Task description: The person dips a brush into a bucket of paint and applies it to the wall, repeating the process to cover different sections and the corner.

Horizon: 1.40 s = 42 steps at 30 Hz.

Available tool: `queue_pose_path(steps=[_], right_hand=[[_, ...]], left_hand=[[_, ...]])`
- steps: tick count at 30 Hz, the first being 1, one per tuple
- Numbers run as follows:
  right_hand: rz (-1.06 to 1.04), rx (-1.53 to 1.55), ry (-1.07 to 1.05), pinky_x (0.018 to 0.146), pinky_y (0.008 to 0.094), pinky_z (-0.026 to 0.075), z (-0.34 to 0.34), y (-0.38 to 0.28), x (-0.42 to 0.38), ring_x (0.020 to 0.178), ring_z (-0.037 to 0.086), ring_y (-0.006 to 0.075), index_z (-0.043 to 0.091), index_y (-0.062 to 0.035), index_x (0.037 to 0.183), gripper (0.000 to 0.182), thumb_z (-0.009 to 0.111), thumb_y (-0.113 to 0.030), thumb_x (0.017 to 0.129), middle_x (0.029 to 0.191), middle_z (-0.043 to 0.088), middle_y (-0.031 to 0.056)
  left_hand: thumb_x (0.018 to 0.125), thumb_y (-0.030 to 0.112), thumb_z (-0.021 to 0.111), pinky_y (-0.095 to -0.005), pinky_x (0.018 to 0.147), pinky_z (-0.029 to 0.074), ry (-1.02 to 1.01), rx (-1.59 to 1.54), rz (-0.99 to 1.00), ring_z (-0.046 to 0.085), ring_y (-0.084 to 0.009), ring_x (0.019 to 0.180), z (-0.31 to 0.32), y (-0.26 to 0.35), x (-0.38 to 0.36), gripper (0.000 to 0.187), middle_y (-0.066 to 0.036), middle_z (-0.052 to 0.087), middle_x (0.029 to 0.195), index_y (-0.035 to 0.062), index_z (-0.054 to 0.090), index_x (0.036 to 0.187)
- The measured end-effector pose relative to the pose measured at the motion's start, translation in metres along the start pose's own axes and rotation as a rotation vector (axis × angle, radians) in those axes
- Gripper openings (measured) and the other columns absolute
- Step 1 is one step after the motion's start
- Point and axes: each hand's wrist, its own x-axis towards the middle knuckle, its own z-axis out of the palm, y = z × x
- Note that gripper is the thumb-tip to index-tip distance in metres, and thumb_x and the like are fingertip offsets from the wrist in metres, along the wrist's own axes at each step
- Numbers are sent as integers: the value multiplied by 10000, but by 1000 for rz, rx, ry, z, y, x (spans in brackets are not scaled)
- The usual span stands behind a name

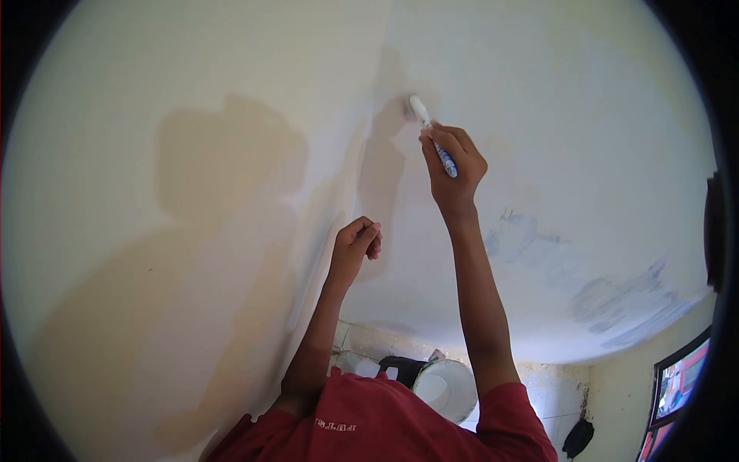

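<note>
A paintbrush [445, 160] with a blue-and-white handle is pinched in my right hand [458, 160], its white-coated head up against the pale wall [493, 69] near the room's corner. Below and to the left, my left hand [359, 237] is raised in front of the wall with its fingers curled together. Nothing shows in it, though the inside of the fingers is partly hidden. Grey-blue patches [519, 235] mark the wall to the right of my right forearm.
A white bucket [464, 385] stands on the tiled floor below, beside a black object [394, 366]. A dark item [577, 439] lies at the lower right, near a dark-framed window [681, 377]. Another wall [92, 192] rises on the left, with shadows on it.
</note>
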Motion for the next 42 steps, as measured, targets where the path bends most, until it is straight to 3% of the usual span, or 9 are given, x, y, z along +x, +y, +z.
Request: queue_pose_path(steps=[4, 12, 15, 22, 24, 28, 36, 37, 42], right_hand=[[41, 63, 144, 619, 300, 520, 2, -3, -10, 702, 661, 238, 674, -5, 919, 154, 743, 59, 797, 844, 676, 138], [415, 50, -42, 631, 326, 517, 3, -19, -190, 698, 650, 244, 651, 6, 904, 158, 716, 93, 791, 797, 663, 131], [459, 78, -37, 615, 329, 511, 3, -21, -174, 661, 643, 238, 656, 6, 896, 143, 724, 74, 790, 788, 661, 130], [533, 196, -65, 593, 319, 500, 41, 8, -2, 634, 646, 224, 660, -12, 843, 106, 733, 37, 784, 718, 656, 108], [191, 279, 219, 579, 302, 495, 60, 5, 14, 626, 640, 210, 658, -4, 841, 114, 729, 56, 775, 724, 660, 103], [164, 338, 411, 561, 288, 483, 84, 9, -10, 611, 622, 186, 653, 13, 851, 121, 732, 62, 774, 750, 662, 104], [677, 226, 158, 614, 275, 544, 66, -22, -154, 659, 676, 137, 619, 50, 804, 90, 667, 31, 878, 726, 688, 104], [774, 283, 123, 620, 275, 545, 63, -27, -153, 663, 675, 136, 624, 59, 813, 80, 664, 33, 878, 715, 684, 98], [678, 313, 134, 581, 275, 489, 55, -10, -91, 605, 628, 145, 626, 53, 792, 73, 686, 36, 830, 672, 642, 99]], left_hand=[[1002, 228, 553, -247, 528, 440, 7, -1, 10, 530, -90, 541, -2, -4, 3, 265, -8, 553, 649, 65, 562, 793], [1006, 225, 549, -248, 528, 438, 14, -14, 4, 525, -89, 540, 1, 7, 0, 266, -8, 549, 644, 60, 564, 798], [1003, 220, 554, -245, 529, 434, 18, -7, 5, 520, -84, 542, 2, 12, -1, 267, -8, 550, 636, 57, 563, 792], [998, 230, 557, -258, 543, 435, 2, 4, -16, 512, -96, 551, 0, 4, 1, 259, -7, 538, 654, 65, 558, 798], [997, 225, 557, -259, 542, 436, -11, 6, -24, 516, -96, 556, -2, 1, 3, 256, -8, 540, 659, 65, 558, 798], [996, 210, 557, -263, 539, 440, -7, -10, -33, 525, -96, 572, -6, -9, 5, 247, -12, 547, 673, 61, 559, 799], [996, 216, 559, -259, 533, 436, -2, -6, -41, 523, -95, 566, -4, -5, 4, 250, -13, 548, 664, 56, 564, 804], [996, 217, 559, -258, 531, 433, -9, -3, -35, 520, -95, 559, -5, -1, 4, 252, -13, 546, 657, 57, 564, 802], [1011, 207, 544, -235, 530, 420, 9, 9, -27, 512, -77, 545, -2, 4, 2, 275, -7, 543, 626, 57, 548, 781]])
